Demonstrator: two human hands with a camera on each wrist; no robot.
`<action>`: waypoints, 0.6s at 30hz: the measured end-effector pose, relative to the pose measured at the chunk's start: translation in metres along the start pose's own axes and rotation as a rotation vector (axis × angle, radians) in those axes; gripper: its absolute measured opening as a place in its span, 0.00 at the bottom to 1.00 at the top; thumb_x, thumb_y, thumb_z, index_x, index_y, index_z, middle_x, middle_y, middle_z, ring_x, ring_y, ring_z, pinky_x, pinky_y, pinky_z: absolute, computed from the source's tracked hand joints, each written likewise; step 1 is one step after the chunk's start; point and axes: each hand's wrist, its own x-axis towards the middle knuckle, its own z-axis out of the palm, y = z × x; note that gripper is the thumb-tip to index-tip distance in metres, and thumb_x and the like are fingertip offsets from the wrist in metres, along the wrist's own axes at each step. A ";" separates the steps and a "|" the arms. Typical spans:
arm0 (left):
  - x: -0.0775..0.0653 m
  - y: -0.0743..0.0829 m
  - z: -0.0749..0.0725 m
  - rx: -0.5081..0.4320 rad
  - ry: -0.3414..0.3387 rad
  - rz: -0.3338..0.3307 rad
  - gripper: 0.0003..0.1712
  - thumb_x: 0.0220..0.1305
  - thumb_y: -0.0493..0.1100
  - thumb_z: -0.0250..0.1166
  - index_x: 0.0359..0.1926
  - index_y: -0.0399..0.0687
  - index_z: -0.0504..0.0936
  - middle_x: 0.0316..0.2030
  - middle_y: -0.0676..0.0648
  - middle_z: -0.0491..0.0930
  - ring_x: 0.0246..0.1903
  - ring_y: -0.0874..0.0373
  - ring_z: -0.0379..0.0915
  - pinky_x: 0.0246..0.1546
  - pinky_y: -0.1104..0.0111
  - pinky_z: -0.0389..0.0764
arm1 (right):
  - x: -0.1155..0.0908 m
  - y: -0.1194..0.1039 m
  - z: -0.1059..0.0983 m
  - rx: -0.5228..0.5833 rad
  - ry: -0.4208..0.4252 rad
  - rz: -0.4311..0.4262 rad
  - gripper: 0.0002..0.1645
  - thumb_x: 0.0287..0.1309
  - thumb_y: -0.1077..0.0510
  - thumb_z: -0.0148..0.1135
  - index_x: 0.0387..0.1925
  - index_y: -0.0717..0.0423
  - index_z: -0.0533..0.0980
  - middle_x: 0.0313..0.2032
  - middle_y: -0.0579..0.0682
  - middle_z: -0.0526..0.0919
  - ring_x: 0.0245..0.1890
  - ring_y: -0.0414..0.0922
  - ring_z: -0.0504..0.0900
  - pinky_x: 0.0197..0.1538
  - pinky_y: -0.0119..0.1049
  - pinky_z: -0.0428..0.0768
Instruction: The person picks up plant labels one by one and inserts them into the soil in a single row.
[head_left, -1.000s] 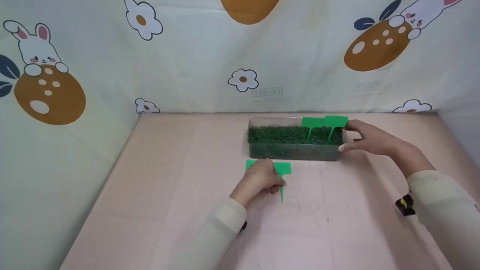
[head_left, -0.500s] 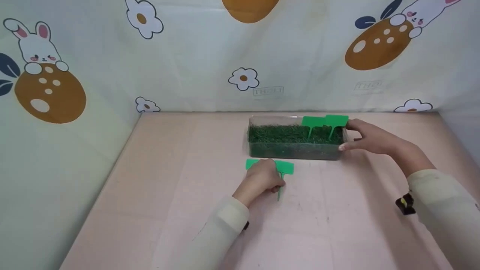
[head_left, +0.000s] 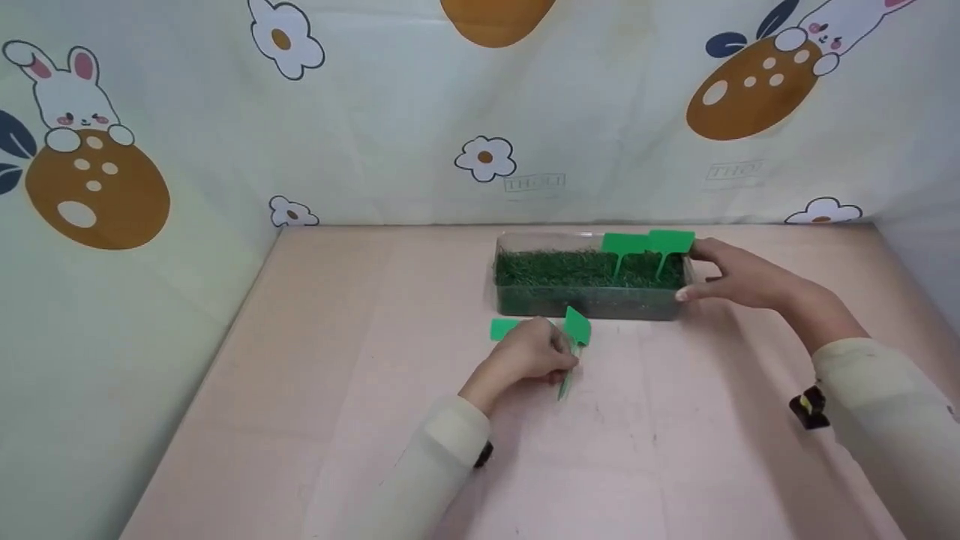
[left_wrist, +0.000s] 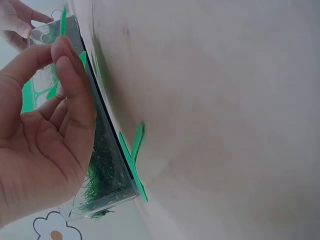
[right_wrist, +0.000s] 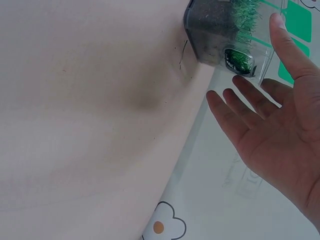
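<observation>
My left hand [head_left: 527, 351] pinches a green T-shaped plant label [head_left: 577, 328] between thumb and fingertips, in front of a clear plastic box. The label's stem points down toward the table, and its head is turned partly edge-on. Another green plant label [head_left: 503, 328] lies on the table, partly hidden behind that hand; the left wrist view shows this loose label [left_wrist: 134, 157] beside the box. My right hand [head_left: 750, 279] rests against the right end of the clear box [head_left: 589, 304], its thumb at the front corner. In the right wrist view the fingers are extended.
Green artificial grass [head_left: 555, 268] over dark filling fills the box. Two plant labels, one left [head_left: 624, 244] and one right [head_left: 673, 241], stand upright in its right half. The pink table [head_left: 360, 390] ends at a printed cloth backdrop [head_left: 375, 150].
The label in my left hand has turned from facing the camera to nearly edge-on, its head rising a little toward the box. My right hand and the box have stayed put.
</observation>
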 end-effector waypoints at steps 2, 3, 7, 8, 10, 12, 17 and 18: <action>0.000 -0.001 -0.001 -0.015 -0.013 0.056 0.15 0.65 0.42 0.66 0.20 0.50 0.80 0.16 0.54 0.76 0.18 0.63 0.69 0.23 0.75 0.69 | 0.000 0.000 0.000 0.004 -0.002 0.001 0.51 0.60 0.47 0.70 0.76 0.58 0.54 0.75 0.65 0.55 0.74 0.68 0.54 0.68 0.70 0.62; 0.000 -0.001 -0.002 -0.023 -0.019 0.086 0.14 0.66 0.41 0.66 0.21 0.50 0.79 0.16 0.55 0.75 0.19 0.63 0.68 0.24 0.75 0.69 | 0.000 0.000 0.000 0.007 -0.004 0.001 0.51 0.60 0.48 0.70 0.76 0.58 0.54 0.75 0.65 0.55 0.74 0.68 0.54 0.68 0.69 0.62; 0.000 -0.002 -0.003 -0.066 -0.037 0.194 0.10 0.67 0.40 0.64 0.27 0.50 0.77 0.20 0.56 0.70 0.22 0.64 0.65 0.27 0.75 0.68 | 0.001 -0.001 0.000 0.024 -0.010 0.016 0.51 0.61 0.48 0.70 0.76 0.58 0.53 0.75 0.66 0.53 0.75 0.68 0.53 0.68 0.69 0.63; 0.000 -0.002 -0.004 -0.079 -0.036 0.215 0.09 0.68 0.40 0.64 0.28 0.49 0.77 0.21 0.56 0.69 0.23 0.64 0.64 0.28 0.75 0.67 | 0.001 -0.001 0.000 0.025 -0.010 0.018 0.51 0.61 0.48 0.70 0.76 0.58 0.53 0.75 0.66 0.53 0.75 0.68 0.52 0.68 0.68 0.63; -0.001 -0.001 -0.005 -0.122 -0.037 0.245 0.08 0.68 0.40 0.64 0.31 0.49 0.77 0.23 0.56 0.70 0.25 0.64 0.64 0.29 0.75 0.67 | 0.001 -0.001 0.000 0.021 -0.007 0.022 0.52 0.60 0.48 0.70 0.76 0.58 0.53 0.75 0.65 0.53 0.75 0.68 0.53 0.68 0.69 0.62; -0.001 0.000 -0.006 -0.168 -0.036 0.270 0.06 0.69 0.40 0.64 0.33 0.47 0.78 0.26 0.55 0.72 0.26 0.64 0.66 0.29 0.75 0.68 | 0.001 -0.001 0.000 0.015 -0.005 0.019 0.52 0.60 0.48 0.70 0.76 0.57 0.53 0.75 0.65 0.54 0.75 0.68 0.53 0.68 0.69 0.62; -0.003 0.001 -0.009 -0.246 -0.018 0.321 0.03 0.70 0.40 0.62 0.38 0.46 0.77 0.34 0.53 0.77 0.30 0.63 0.73 0.29 0.72 0.75 | 0.001 -0.002 0.000 0.006 -0.005 0.023 0.52 0.60 0.47 0.70 0.76 0.58 0.53 0.75 0.65 0.54 0.75 0.68 0.53 0.68 0.69 0.62; -0.003 0.002 -0.009 -0.263 -0.012 0.331 0.03 0.71 0.40 0.62 0.39 0.45 0.77 0.36 0.51 0.79 0.31 0.63 0.75 0.31 0.70 0.78 | 0.001 -0.002 0.000 0.005 -0.005 0.024 0.52 0.60 0.47 0.70 0.76 0.58 0.53 0.75 0.66 0.54 0.75 0.68 0.53 0.68 0.69 0.62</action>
